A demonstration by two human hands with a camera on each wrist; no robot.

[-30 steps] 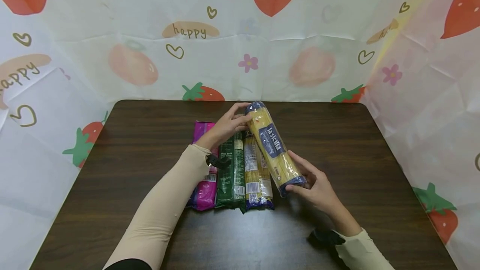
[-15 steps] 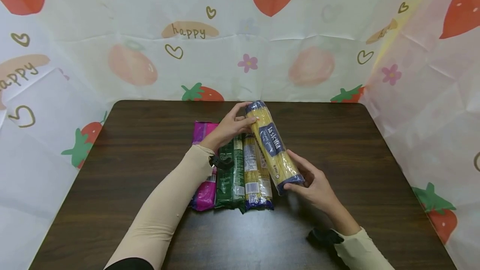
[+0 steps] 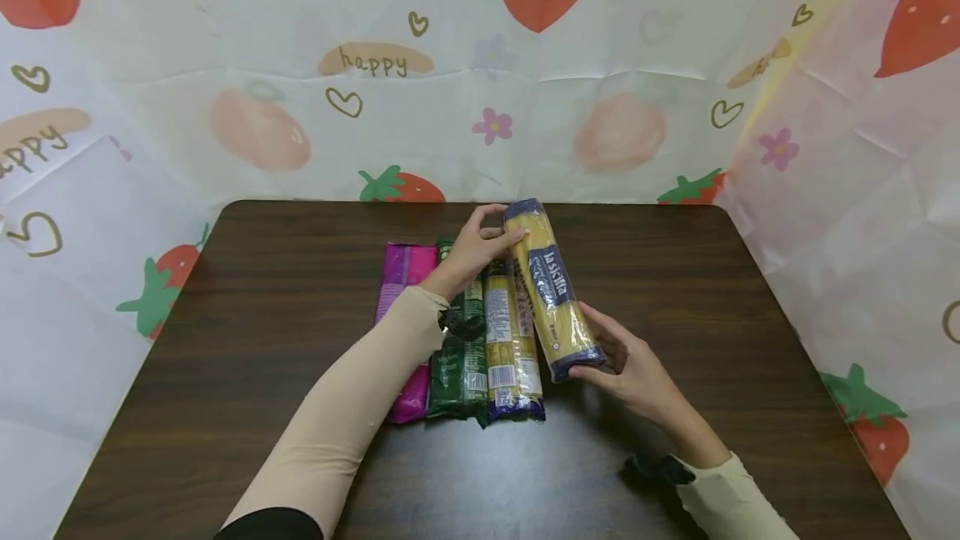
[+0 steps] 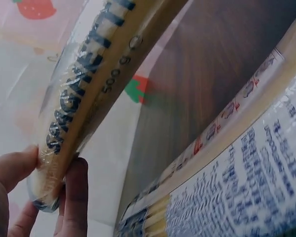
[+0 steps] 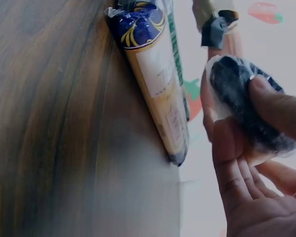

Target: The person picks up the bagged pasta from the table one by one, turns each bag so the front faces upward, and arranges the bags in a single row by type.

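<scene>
A clear pack of spaghetti (image 3: 551, 282) with blue ends and a blue label is held tilted above the table. My left hand (image 3: 480, 244) pinches its far end between thumb and fingers. At the near end, my right hand (image 3: 630, 361) grips the blue end (image 5: 237, 94), thumb on one side and fingers on the other. The left wrist view shows "SPAGHETTI" and "500 g" printed along the pack's side. Just left of it, a yellow-and-blue pasta pack (image 3: 513, 348) lies on the table beside a green pack (image 3: 459, 373) and a magenta pack (image 3: 408, 398), partly hidden by my left arm.
The dark wooden table (image 3: 247, 332) carries the row of packs near its middle. Behind it and along both sides hangs a pale curtain (image 3: 420, 132) printed with strawberries, hearts and "happy". Black bands (image 3: 660, 471) circle both wrists.
Both hands still hold the spaghetti pack. Its far end has swung slightly right and the pack stands more upright in the head view, while the left hand has moved right with it.
</scene>
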